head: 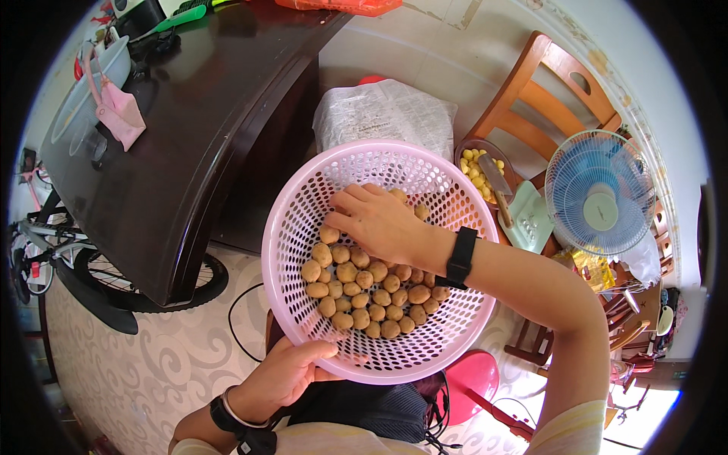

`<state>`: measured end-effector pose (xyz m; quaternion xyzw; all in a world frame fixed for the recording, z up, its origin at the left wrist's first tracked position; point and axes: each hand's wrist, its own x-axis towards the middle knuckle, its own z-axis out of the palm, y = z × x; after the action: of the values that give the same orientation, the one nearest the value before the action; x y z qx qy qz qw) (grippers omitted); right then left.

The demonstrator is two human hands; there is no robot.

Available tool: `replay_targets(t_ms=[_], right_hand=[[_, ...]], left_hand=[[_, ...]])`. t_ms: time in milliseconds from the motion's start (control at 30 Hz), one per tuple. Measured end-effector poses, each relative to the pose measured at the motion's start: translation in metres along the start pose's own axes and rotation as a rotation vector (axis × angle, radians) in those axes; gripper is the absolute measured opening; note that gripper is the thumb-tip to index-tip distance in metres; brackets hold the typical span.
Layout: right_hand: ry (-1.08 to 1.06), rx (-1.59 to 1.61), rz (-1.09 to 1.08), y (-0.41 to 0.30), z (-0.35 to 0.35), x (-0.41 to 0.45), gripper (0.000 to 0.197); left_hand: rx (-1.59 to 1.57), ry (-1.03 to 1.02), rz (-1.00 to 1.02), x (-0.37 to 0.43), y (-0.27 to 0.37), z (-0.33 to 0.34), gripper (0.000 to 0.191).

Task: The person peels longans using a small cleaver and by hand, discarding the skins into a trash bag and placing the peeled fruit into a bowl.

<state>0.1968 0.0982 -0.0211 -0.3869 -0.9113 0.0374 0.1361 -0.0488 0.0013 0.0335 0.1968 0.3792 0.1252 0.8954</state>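
A pink perforated plastic basket [290,324] is tilted above my lap, with many small unpeeled potatoes [364,278] spread over its bottom. My left hand [284,369] grips the near rim, thumb on top and fingers underneath. Inside the basket, my right hand [375,222] reaches down over the potatoes at the far side. Its fingers curl beside a potato [329,234] near the thumb. The back of this hand hides the fingertips, so whether they hold a potato cannot be made out.
A bowl [458,152] of peeled yellow potatoes stands at the right, a wooden-handled cleaver [495,176] across it. Nearby are a wooden chair [529,96] and an electric fan [600,210]. A dark table [187,114] fills the left, a bicycle wheel [213,278] beneath its corner.
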Motion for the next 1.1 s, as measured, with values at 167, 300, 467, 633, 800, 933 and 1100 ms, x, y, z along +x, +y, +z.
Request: replay_targets(t_ms=[167,300,467,633,800,933,1100], right_hand=[[0.011,0.048,-0.164,-0.004,-0.014,0.006,0.034],[0.032,0.194,-0.279,-0.008,-0.015,0.005,0.031],[0.028,0.263,-0.254,-0.004,-0.019,0.005,0.022],[-0.054,0.245,-0.226,-0.006,-0.022,0.002,0.028],[-0.163,0.252,-0.156,-0.004,-0.028,-0.001,0.052],[-0.127,0.306,-0.197,-0.003,-0.028,-0.004,0.039],[-0.161,0.272,-0.199,-0.007,-0.020,-0.008,0.039]], left_hand=[[-0.028,-0.007,-0.007,0.001,-0.003,-0.002,0.072],[-0.032,0.002,-0.011,0.001,-0.001,-0.001,0.073],[-0.041,0.000,-0.017,0.001,-0.001,-0.004,0.073],[-0.051,-0.008,-0.001,0.001,-0.001,-0.002,0.074],[-0.033,-0.001,-0.011,0.001,-0.001,-0.003,0.074],[-0.038,-0.011,-0.011,0.001,0.000,-0.002,0.074],[-0.025,-0.007,-0.007,-0.001,0.002,0.000,0.073]])
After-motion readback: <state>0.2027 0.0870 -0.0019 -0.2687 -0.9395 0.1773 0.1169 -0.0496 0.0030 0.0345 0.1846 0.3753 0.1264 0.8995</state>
